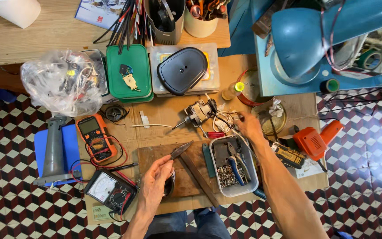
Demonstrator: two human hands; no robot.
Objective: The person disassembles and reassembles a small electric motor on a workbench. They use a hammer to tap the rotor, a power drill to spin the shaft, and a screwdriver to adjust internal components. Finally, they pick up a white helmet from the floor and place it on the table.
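Tweezers [181, 150] pinched in left hand [155, 177] fingers, white tub [234, 168] holding pliers, right fingers unclear

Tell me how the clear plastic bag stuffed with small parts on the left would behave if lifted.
The clear plastic bag would probably sag and shift: its film looks thin and crumpled. It bulges with wires and small parts, so it likely weighs more than loose film suggests. Its glossy surface may be slippery, and pointed parts might pierce it.
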